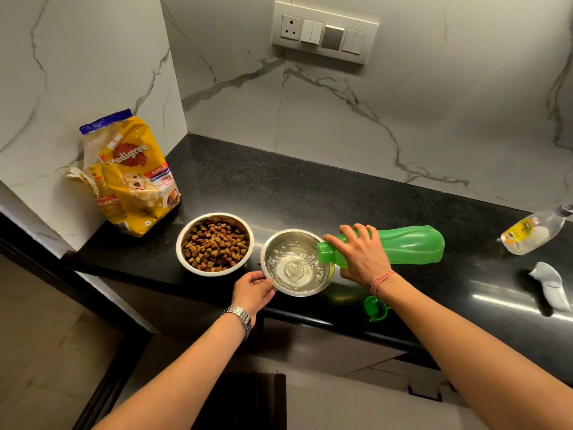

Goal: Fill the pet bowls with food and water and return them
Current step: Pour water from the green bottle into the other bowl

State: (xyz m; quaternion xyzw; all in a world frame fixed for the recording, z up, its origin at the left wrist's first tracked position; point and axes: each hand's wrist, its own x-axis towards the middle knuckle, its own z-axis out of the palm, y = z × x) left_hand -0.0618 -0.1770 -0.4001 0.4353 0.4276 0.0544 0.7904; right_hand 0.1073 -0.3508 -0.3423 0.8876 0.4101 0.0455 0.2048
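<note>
Two steel pet bowls stand side by side on the black counter (310, 193). The left bowl (186, 235) is full of brown kibble. The right bowl (324, 285) holds water, and more water streams into it from a green bottle (409, 245) lying almost level. My right hand (361, 254) grips that bottle near its neck. My left hand (252, 291) pinches the near-left rim of the water bowl. The bottle's green cap (375, 308) lies on the counter's front edge, below my right wrist.
A yellow dog food bag (130, 178) stands at the counter's left end against the marble wall. At the right lie a clear bottle (531, 231) on its side and a crumpled white wrapper (550, 285). A switch panel (324, 31) sits on the back wall.
</note>
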